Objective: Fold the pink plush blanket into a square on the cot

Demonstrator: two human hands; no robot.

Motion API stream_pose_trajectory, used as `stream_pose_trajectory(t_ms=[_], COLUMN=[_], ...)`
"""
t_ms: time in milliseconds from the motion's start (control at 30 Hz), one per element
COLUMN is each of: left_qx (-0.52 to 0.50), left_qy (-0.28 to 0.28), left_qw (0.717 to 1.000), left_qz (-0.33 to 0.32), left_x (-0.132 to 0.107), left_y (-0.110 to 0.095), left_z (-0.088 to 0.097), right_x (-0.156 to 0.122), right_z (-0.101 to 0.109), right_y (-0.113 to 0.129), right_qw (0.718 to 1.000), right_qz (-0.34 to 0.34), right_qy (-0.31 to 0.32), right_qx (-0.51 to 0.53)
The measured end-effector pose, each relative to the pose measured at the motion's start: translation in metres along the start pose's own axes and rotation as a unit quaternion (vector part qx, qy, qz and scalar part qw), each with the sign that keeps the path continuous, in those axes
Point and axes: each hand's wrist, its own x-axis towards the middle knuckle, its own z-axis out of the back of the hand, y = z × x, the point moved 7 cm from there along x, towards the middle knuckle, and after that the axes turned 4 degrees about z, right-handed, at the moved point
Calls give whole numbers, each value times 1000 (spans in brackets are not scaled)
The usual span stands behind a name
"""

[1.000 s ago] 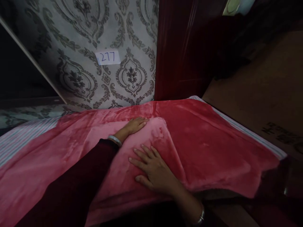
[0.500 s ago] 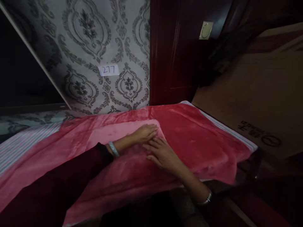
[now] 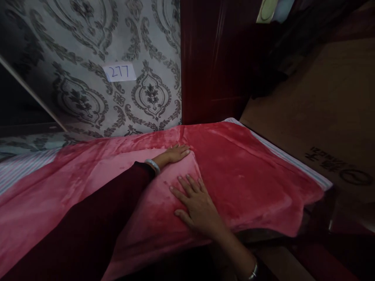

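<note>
Both hands lie flat and apart on the blanket (image 3: pixel 249 171), left hand (image 3: pixel 175 153) above right hand (image 3: pixel 196 205) mid-frame.

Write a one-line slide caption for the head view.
Left hand and right hand rest flat on a folded red blanket over a striped sheet, below a wall tag reading 277.

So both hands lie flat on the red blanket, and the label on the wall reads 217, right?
No, the paper label reads 277, as the head view shows. The left hand and right hand do lie flat on the red blanket.
</note>
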Motion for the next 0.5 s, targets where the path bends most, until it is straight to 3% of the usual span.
stream_pose_trajectory(t_ms=[133,200,333,500], left_qx=[3,19,58,78], left_qy=[-25,-64,-149,-177], left_qw=[1000,998,987,981], left_qz=[1,-12,-22,-26], left_x=[14,14,5,-18], left_y=[7,5,-5,-20], left_z=[-1,3,18,45], right_x=[-2,-2,-1,2], right_z=[0,0,0,1], right_y=[0,0,-1,-1], right_qw=[1000,1000,1000,999], right_qz=[4,5,5,6], right_qy=[-13,-16,-19,-15], right_qx=[-5,-12,-17,-45])
